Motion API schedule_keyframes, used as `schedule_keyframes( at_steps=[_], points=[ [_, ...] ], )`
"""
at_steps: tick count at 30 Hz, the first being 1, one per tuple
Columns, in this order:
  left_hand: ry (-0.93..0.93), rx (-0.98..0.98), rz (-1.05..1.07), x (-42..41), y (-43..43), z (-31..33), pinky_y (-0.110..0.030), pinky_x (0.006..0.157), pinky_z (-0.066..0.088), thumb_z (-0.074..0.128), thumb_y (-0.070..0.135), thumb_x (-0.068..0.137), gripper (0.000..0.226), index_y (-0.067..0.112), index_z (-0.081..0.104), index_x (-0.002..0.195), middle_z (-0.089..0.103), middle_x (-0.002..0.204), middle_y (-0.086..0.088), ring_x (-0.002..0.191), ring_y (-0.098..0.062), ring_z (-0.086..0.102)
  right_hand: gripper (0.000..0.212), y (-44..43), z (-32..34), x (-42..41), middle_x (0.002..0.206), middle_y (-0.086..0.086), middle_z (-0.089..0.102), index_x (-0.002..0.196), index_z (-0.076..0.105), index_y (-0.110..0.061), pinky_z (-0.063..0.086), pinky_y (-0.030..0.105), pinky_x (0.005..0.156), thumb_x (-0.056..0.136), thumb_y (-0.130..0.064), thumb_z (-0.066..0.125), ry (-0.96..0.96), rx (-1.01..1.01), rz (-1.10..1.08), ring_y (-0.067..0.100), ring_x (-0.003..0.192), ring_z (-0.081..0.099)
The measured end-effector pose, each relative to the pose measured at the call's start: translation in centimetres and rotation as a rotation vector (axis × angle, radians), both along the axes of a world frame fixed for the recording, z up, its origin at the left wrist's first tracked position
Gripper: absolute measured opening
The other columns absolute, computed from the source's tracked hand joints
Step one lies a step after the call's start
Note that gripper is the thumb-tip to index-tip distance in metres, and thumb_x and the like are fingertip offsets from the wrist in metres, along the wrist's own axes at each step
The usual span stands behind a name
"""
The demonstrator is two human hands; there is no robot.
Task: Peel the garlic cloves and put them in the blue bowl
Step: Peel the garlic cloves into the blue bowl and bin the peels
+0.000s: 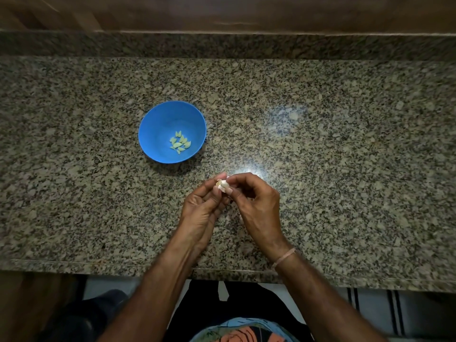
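A blue bowl (158, 124) stands on the granite counter, left of centre, with several pale peeled garlic cloves (180, 142) in its bottom. Below and right of the bowl, both my hands meet above the counter. My left hand (201, 208) and my right hand (256, 206) pinch one small white garlic clove (222, 185) between their fingertips. Bits of papery skin still cling to the clove. Part of the clove is hidden by my fingers.
The speckled granite counter (345, 144) stretches wide, with a raised ledge and a wooden wall behind it. Its front edge (98, 265) runs just under my forearms. A bright light reflection lies on the stone right of my hands.
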State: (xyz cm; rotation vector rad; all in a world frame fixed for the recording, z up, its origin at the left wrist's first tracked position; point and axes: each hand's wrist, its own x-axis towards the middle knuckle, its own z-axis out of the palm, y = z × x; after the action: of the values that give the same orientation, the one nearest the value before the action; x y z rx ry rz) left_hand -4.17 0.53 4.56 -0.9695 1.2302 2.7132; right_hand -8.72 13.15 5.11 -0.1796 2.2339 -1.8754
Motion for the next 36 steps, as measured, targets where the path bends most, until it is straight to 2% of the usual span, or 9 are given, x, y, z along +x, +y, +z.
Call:
schedule_keyframes(
  at_steps=[3, 7, 11, 16, 21, 24, 26, 31, 36],
  points=[
    [-0.008, 0.004, 0.01, 0.0, 0.1, -0.2, -0.021, 0.087, 0.06, 0.063, 0.009, 0.09, 0.034, 0.009, 0.069, 0.124, 0.076, 0.119, -0.011, 0.1, -0.012, 0.073, 0.009, -0.2, -0.1, 0.2, 0.097, -0.004, 0.073, 0.099, 0.075, -0.011, 0.058, 0.024, 0.078, 0.092, -0.01, 0.079, 0.116, 0.087, -0.009, 0.011, 0.092, 0.07],
    [-0.018, -0.021, 0.032, 0.2, 0.2, -0.4, -0.019, 0.083, 0.06, 0.066, 0.008, 0.088, 0.033, 0.008, 0.069, 0.121, 0.078, 0.112, -0.01, 0.091, -0.011, 0.071, 0.007, -0.7, -0.2, 0.5, 0.096, -0.005, 0.072, 0.098, 0.076, -0.011, 0.06, 0.03, 0.077, 0.092, -0.008, 0.078, 0.138, 0.123, -0.025, 0.009, 0.091, 0.07],
    [-0.037, -0.064, 0.067, 0.5, 0.0, -0.8, -0.025, 0.083, 0.061, 0.065, 0.001, 0.092, 0.026, 0.007, 0.07, 0.117, 0.078, 0.107, -0.014, 0.097, -0.018, 0.074, 0.01, -0.7, 0.1, 0.8, 0.094, -0.004, 0.076, 0.099, 0.077, -0.011, 0.06, 0.024, 0.078, 0.09, -0.012, 0.081, -0.035, 0.044, -0.001, 0.008, 0.089, 0.072],
    [-0.038, -0.1, 0.034, 0.7, -0.4, -1.7, -0.044, 0.103, 0.057, 0.061, -0.013, 0.095, 0.025, -0.001, 0.066, 0.117, 0.07, 0.121, -0.033, 0.116, -0.041, 0.07, 0.015, -1.1, 0.0, 0.8, 0.084, -0.006, 0.075, 0.094, 0.075, -0.011, 0.056, 0.017, 0.072, 0.084, -0.011, 0.087, -0.132, 0.005, 0.01, 0.004, 0.078, 0.07],
    [-0.067, -0.059, 0.033, 1.1, -0.4, -1.6, -0.037, 0.098, 0.06, 0.059, -0.011, 0.096, 0.018, 0.0, 0.065, 0.109, 0.074, 0.114, -0.029, 0.108, -0.035, 0.075, 0.014, -1.5, -0.7, 0.7, 0.079, -0.017, 0.073, 0.092, 0.074, -0.008, 0.055, 0.014, 0.069, 0.084, -0.006, 0.085, -0.231, 0.0, 0.032, -0.003, 0.075, 0.068],
    [-0.094, -0.04, 0.051, 1.2, -0.7, -2.1, -0.046, 0.106, 0.055, 0.066, -0.002, 0.092, 0.013, 0.003, 0.065, 0.105, 0.07, 0.12, -0.033, 0.117, -0.043, 0.069, 0.012, -1.8, -1.3, 0.6, 0.084, -0.011, 0.076, 0.093, 0.075, -0.009, 0.058, 0.018, 0.072, 0.086, -0.007, 0.084, -0.278, 0.018, 0.044, -0.001, 0.079, 0.07],
    [-0.124, -0.041, 0.067, 1.3, -1.0, -2.5, -0.051, 0.112, 0.049, 0.071, 0.008, 0.087, 0.021, 0.004, 0.068, 0.107, 0.07, 0.124, -0.03, 0.124, -0.046, 0.064, 0.011, -1.7, -1.8, 0.6, 0.092, -0.004, 0.078, 0.096, 0.077, -0.012, 0.061, 0.024, 0.077, 0.087, -0.01, 0.083, -0.293, 0.024, 0.043, 0.006, 0.086, 0.074],
    [-0.127, -0.099, 0.032, 1.4, -1.5, -2.5, -0.03, 0.095, 0.06, 0.073, 0.014, 0.084, 0.037, 0.006, 0.071, 0.12, 0.075, 0.122, -0.017, 0.113, -0.025, 0.072, 0.015, -1.4, -2.3, 1.3, 0.103, -0.004, 0.079, 0.106, 0.078, -0.011, 0.063, 0.029, 0.085, 0.091, -0.012, 0.08, -0.192, 0.016, 0.027, 0.009, 0.095, 0.075],
    [-0.136, -0.069, 0.047, 1.0, -1.7, -2.4, -0.025, 0.086, 0.061, 0.074, 0.011, 0.08, 0.03, 0.007, 0.071, 0.109, 0.078, 0.112, -0.01, 0.102, -0.017, 0.075, 0.015, -1.4, -2.4, 1.6, 0.101, -0.002, 0.079, 0.105, 0.078, -0.011, 0.062, 0.034, 0.087, 0.091, -0.018, 0.081, -0.161, -0.013, 0.023, 0.013, 0.098, 0.075]
  ],
)
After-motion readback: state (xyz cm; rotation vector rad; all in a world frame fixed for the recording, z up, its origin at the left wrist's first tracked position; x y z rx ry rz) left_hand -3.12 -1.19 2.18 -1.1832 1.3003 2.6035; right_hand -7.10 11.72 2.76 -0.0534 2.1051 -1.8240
